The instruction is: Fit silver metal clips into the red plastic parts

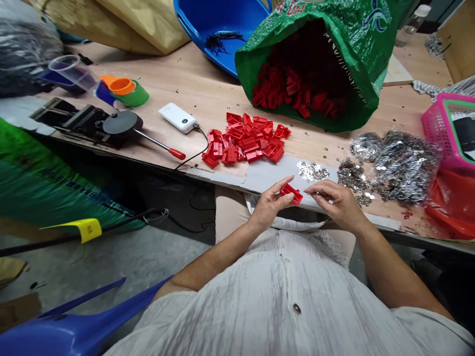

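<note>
Between the thumb and fingers of my left hand (267,203) is a red plastic housing (291,194), its hollow side facing up, over the table's front edge. My right hand (334,201) is just right of it, thumb and fingertips pinched together; whatever they hold is too small to name. Beyond my hands lies a pile of similar red plastic housings (247,138). A spread of small shiny metal pieces (312,171) rests on the grey sheet (265,173), and a darker heap of metal pieces (351,175) lies to the right.
A green sack (365,106) of red housings lies open at the back, beside a blue basin (189,22). At left stand a hand-lever tool (122,122) and a white power bank (177,117). Bagged metal parts (404,165) and a pink basket (432,123) are at right.
</note>
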`<action>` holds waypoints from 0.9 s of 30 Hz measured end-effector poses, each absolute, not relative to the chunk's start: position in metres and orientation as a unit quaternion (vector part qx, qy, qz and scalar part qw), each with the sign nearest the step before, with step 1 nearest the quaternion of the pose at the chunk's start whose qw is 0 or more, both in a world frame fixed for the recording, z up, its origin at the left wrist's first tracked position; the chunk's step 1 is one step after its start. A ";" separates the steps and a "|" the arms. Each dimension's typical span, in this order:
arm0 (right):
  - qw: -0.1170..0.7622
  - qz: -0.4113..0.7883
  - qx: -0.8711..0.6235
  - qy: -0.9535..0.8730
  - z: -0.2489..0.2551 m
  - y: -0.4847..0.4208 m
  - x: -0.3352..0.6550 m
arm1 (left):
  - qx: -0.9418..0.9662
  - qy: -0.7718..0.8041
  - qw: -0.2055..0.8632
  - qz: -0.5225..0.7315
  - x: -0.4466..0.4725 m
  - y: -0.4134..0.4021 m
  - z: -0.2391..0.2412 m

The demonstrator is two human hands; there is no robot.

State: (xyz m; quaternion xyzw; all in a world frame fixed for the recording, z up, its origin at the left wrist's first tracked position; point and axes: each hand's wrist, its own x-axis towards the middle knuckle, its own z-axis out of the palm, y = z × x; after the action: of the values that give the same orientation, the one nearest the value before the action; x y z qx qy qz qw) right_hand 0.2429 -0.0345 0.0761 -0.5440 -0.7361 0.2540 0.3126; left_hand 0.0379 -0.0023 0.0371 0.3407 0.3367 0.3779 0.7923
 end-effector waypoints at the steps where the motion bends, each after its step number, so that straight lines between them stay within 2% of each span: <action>1: 0.315 0.237 -0.540 -0.744 0.077 -0.036 0.239 | 0.341 0.335 0.793 0.378 0.039 -0.003 0.037; 6: 0.305 0.142 -0.515 -0.789 0.073 -0.039 0.232 | 0.345 0.323 0.793 0.384 0.042 -0.003 0.037; 14: 0.219 0.038 -0.404 -0.887 0.080 -0.041 0.231 | 0.390 0.326 0.770 0.386 0.041 0.003 0.038; 19: 0.220 0.082 -0.367 -0.900 0.079 -0.039 0.234 | 0.436 0.309 0.764 0.362 0.040 0.003 0.039; 22: 0.262 0.149 -0.375 -0.877 0.075 -0.039 0.237 | 0.437 0.288 0.773 0.360 0.041 0.003 0.035; 25: 0.328 0.207 -0.430 -0.815 0.070 -0.040 0.242 | 0.433 0.281 0.771 0.372 0.041 0.005 0.028; 27: 0.335 0.222 -0.482 -0.778 0.066 -0.042 0.246 | 0.443 0.288 0.757 0.384 0.040 0.007 0.024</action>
State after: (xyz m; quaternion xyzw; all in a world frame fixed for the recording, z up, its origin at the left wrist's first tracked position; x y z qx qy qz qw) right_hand 0.2457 -0.0419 0.0659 -0.4821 -0.7784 0.2217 0.3355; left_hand 0.0399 0.0071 0.0240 0.4425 0.2884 0.3841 0.7573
